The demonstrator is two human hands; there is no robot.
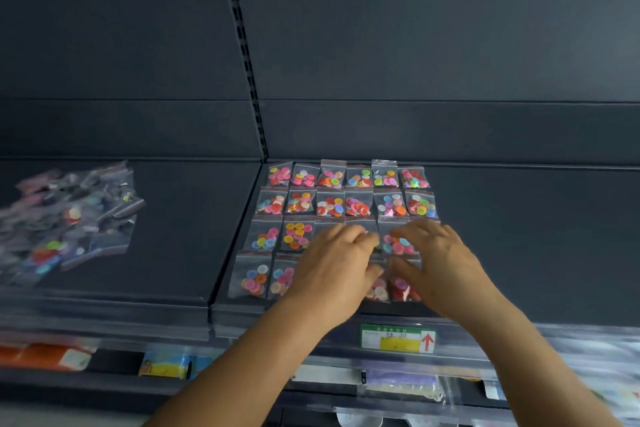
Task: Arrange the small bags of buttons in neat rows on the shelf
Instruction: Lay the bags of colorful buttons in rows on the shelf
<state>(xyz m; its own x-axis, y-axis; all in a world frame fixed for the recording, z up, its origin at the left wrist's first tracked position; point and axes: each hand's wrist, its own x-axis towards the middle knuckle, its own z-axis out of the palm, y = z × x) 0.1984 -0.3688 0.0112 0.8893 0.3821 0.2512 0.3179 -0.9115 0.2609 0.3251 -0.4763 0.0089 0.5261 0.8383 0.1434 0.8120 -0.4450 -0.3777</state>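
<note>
Small clear bags of coloured buttons (330,206) lie flat in rows on the dark shelf (519,236), left of its middle. Both hands rest on the two front rows. My left hand (337,265) lies palm down over bags in the third and fourth rows, its fingers loosely bent on them. My right hand (440,263) lies beside it, fingers spread over a bag of pink buttons (398,246) and thumb on a bag of red buttons (401,288). The bags under the palms are hidden. Neither hand plainly grips a bag.
A loose heap of unsorted button bags (69,222) lies on the neighbouring shelf panel at the left. A green and yellow price tag (396,338) sits on the shelf's front rail. Packaged goods (166,366) show on the shelf below. A slotted upright (242,45) divides the back wall.
</note>
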